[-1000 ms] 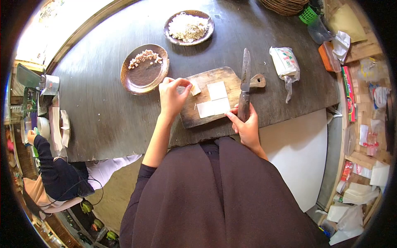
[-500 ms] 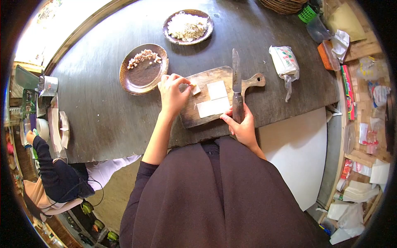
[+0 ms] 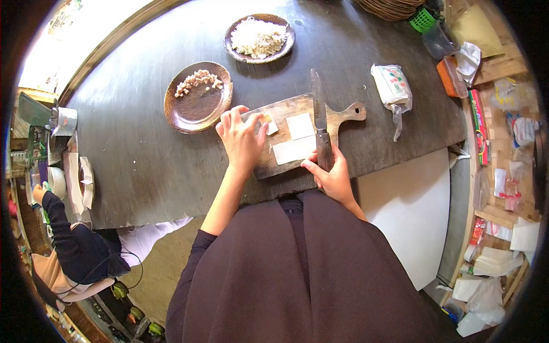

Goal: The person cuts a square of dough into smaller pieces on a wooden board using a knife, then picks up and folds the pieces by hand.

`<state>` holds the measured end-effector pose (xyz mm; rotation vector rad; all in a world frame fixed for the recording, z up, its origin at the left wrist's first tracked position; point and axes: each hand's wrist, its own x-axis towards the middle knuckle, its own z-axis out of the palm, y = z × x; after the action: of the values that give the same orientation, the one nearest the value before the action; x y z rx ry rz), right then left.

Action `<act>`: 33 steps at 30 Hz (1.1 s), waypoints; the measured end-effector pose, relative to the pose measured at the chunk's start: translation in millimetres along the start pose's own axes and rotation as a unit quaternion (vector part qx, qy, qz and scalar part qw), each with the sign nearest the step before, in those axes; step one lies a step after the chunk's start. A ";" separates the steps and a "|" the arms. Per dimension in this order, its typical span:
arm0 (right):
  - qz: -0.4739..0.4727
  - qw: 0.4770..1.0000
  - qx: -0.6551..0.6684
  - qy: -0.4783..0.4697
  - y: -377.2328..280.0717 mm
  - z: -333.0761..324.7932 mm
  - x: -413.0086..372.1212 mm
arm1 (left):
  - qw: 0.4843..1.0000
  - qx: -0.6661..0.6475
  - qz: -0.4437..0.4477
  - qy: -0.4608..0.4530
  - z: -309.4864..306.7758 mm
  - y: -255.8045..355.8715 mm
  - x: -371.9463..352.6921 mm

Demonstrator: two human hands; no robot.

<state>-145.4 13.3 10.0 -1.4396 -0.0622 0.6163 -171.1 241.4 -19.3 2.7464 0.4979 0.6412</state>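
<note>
My left hand (image 3: 242,139) hovers at the left edge of the wooden cutting board (image 3: 291,110), fingers spread. Just beside its thumb lies a small white block (image 3: 269,124), tofu by its look, with a brownish edge. Wrapped around a dark handle, my right hand (image 3: 333,176) holds a knife (image 3: 318,108) with its blade pointing away from me over the board. A square white slab (image 3: 300,126) and a longer one (image 3: 294,150) lie flat on the board, left of the blade.
Beyond my left hand sits a brown plate (image 3: 197,108) with small chopped pieces. Another plate (image 3: 289,48) holds pale shreds. A white plastic packet (image 3: 392,86) lies right of the board. At far left another person's sleeve (image 3: 60,220) shows. Bags and packets line the right side.
My left hand has loosened from the small white block, its fingers spreading apart. The knife in my right hand has shifted slightly left.
</note>
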 end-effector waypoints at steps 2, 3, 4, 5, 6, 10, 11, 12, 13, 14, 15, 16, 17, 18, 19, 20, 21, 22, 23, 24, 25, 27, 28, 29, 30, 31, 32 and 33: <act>0.007 1.000 -0.002 -0.011 2.8 0.8 0.6 | 1.000 -0.007 -0.005 -0.006 -3.0 -0.4 1.1; 0.007 1.000 -0.004 -0.012 1.9 1.2 0.5 | 0.999 -0.020 -0.013 -0.028 -3.8 -0.9 3.6; 0.021 0.999 -0.009 -0.023 0.2 1.5 0.2 | 0.998 -0.033 -0.020 -0.049 -4.6 -1.4 6.3; 0.035 0.999 -0.015 -0.034 -0.9 1.9 -0.2 | 0.998 -0.034 -0.020 -0.049 -5.5 -1.5 8.8; 0.034 0.999 -0.016 -0.034 0.4 2.9 -0.1 | 0.996 -0.039 -0.031 -0.071 -6.1 -1.4 11.2; 0.020 0.999 -0.020 -0.034 3.7 5.3 0.0 | 0.992 -0.050 -0.045 -0.105 -2.3 -3.7 16.6; 0.027 0.999 -0.021 -0.035 3.3 5.4 -0.4 | 0.992 -0.051 -0.045 -0.104 -1.4 -4.6 17.7; 0.027 0.999 -0.022 -0.035 2.7 6.1 -1.1 | 0.992 -0.053 -0.042 -0.110 -0.7 -5.7 18.9; 0.031 0.999 -0.015 -0.034 2.0 7.1 -1.8 | 0.991 -0.056 -0.038 -0.116 0.1 -6.6 19.8; 0.036 0.999 -0.008 -0.034 1.3 7.7 -2.5 | 0.991 -0.056 -0.038 -0.116 1.0 -7.5 20.2; 0.035 0.999 -0.009 -0.033 0.8 7.2 -3.0 | 0.991 -0.050 -0.032 -0.123 2.1 -8.4 20.4; 0.042 0.998 -0.016 -0.037 0.1 6.0 -3.3 | 0.990 -0.043 -0.027 -0.130 3.3 -8.8 20.8; 0.050 0.998 -0.023 -0.040 -0.3 5.5 -3.5 | 0.990 -0.044 -0.026 -0.129 4.6 -9.1 21.4; 0.049 0.998 -0.023 -0.040 0.4 5.9 -3.9 | 0.989 -0.040 -0.024 -0.137 5.1 -8.9 22.3; 0.034 0.999 -0.021 -0.036 2.0 7.0 -4.4 | 0.989 -0.036 -0.022 -0.145 4.8 -8.9 22.7; 0.019 0.999 -0.020 -0.032 2.8 7.7 -4.5 | 0.989 -0.036 -0.022 -0.145 4.4 -7.4 22.4; 0.019 0.999 -0.020 -0.032 2.7 7.8 -4.5 | 0.990 -0.040 -0.005 -0.136 1.2 -2.7 22.7; 0.019 0.999 -0.021 -0.032 2.6 7.8 -4.6 | 0.991 -0.045 0.011 -0.127 -0.9 0.4 22.1; 0.020 0.999 -0.023 -0.031 2.5 7.6 -4.5 | 0.991 -0.045 0.012 -0.127 -0.7 0.9 20.4; 0.019 0.999 -0.023 -0.031 0.2 7.3 -4.7 | 0.989 -0.095 0.031 -0.107 -0.6 1.2 18.2; 0.048 0.998 -0.028 -0.023 -3.8 6.9 -4.8 | 0.985 -0.144 0.050 -0.087 -1.1 1.9 16.2; 0.077 0.996 -0.032 -0.014 -4.0 6.7 -2.1 | 0.956 -0.274 -0.002 -0.108 -3.1 7.0 14.1; 0.029 0.999 -0.042 0.009 -0.3 6.2 1.1 | 0.907 -0.398 -0.055 -0.126 -4.4 8.9 12.9; -0.019 0.998 -0.052 0.031 1.3 5.9 4.3 | 0.904 -0.408 -0.043 -0.119 -3.4 8.0 10.3; -0.019 0.998 -0.051 0.032 -1.3 7.3 7.7 | 0.904 -0.408 -0.042 -0.119 -4.8 8.7 8.4; -0.049 0.996 -0.060 0.053 -6.1 10.3 11.6 | 0.846 -0.507 -0.086 -0.144 -7.0 10.0 6.6; -0.079 0.992 -0.069 0.074 -10.1 13.3 14.8 | 0.773 -0.598 -0.129 -0.166 -9.9 11.9 4.4; -0.087 0.992 -0.044 0.083 -12.3 16.0 17.1 | 0.721 -0.659 -0.146 -0.160 -16.8 18.3 3.7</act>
<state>-133.0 35.0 18.5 -1.5473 -0.0846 0.3537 -171.0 229.4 2.8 1.3020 0.2035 0.2184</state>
